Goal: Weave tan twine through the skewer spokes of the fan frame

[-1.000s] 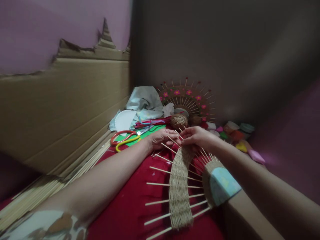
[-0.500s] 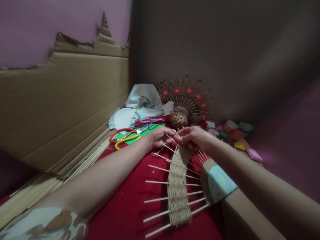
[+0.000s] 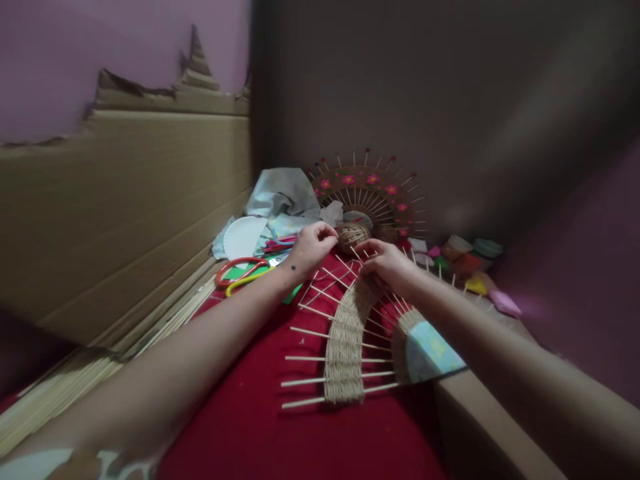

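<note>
A curved fan frame of thin wooden sticks, woven across with a band of tan twine (image 3: 345, 347), lies over the red cloth. My right hand (image 3: 387, 265) is closed on the band's upper end, among the sticks there. To the left of it, my left hand (image 3: 315, 248) is raised with fingertips pinched, apart from the band. Whatever those fingers hold is too thin to make out. A ball of twine (image 3: 354, 237) sits just behind both hands, and loose strands lie on the cloth below. The fan's inner sticks run to a tan and light-blue patterned centre (image 3: 433, 350).
Scissors (image 3: 243, 273) with red and yellow handles lie left of my left hand. A flower-painted fan (image 3: 373, 180) stands at the back. Bundled sticks (image 3: 65, 393) run beside a torn cardboard wall (image 3: 150, 200). Colourful small packets (image 3: 505, 301) lie at right.
My left hand has moved up and away from the sticks toward the twine ball. My right hand stays at the band's upper end. The fan's lower end has shifted up and slightly left.
</note>
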Demonstrator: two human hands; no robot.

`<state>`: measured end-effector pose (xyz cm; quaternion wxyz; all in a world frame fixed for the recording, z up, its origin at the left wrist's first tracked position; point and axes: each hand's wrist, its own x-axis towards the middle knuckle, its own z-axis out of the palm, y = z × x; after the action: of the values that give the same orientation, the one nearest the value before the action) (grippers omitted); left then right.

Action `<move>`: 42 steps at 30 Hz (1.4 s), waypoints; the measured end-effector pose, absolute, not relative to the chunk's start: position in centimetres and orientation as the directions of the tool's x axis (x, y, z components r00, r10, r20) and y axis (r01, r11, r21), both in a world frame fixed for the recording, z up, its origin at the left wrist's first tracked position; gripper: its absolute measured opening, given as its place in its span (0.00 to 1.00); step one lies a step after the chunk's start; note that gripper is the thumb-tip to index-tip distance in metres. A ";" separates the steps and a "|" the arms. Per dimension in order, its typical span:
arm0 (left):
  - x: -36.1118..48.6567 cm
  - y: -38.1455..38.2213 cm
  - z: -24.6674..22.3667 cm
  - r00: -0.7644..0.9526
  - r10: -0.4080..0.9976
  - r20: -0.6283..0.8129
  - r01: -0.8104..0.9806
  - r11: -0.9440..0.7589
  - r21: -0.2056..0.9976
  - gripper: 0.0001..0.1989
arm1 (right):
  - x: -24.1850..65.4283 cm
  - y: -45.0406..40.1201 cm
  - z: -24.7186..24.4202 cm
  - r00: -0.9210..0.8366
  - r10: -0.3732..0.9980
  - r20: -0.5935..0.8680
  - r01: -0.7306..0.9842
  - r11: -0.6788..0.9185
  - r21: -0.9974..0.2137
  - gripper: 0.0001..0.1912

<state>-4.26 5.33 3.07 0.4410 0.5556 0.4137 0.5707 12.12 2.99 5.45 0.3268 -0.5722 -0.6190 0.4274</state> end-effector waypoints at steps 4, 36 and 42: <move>-3.5 3.7 3.4 0.087 0.898 0.432 0.386 -0.430 0.816 0.05 | 12.8 3.7 4.8 -0.124 0.992 0.000 0.406 0.051 -0.912 0.21; 2.8 -0.5 2.6 0.061 0.992 -0.106 -0.012 0.107 0.994 0.16 | 11.9 3.0 5.8 -0.363 0.923 0.125 0.893 0.383 -0.237 0.12; 2.8 -0.9 2.4 0.090 0.994 -0.065 -0.118 0.076 0.990 0.17 | 11.5 4.0 5.8 -0.324 0.941 0.102 0.864 0.338 -0.373 0.12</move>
<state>2.82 -0.87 2.36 0.5679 0.4717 0.4641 0.4895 11.50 3.95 5.82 0.1514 -0.5615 -0.8037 0.1260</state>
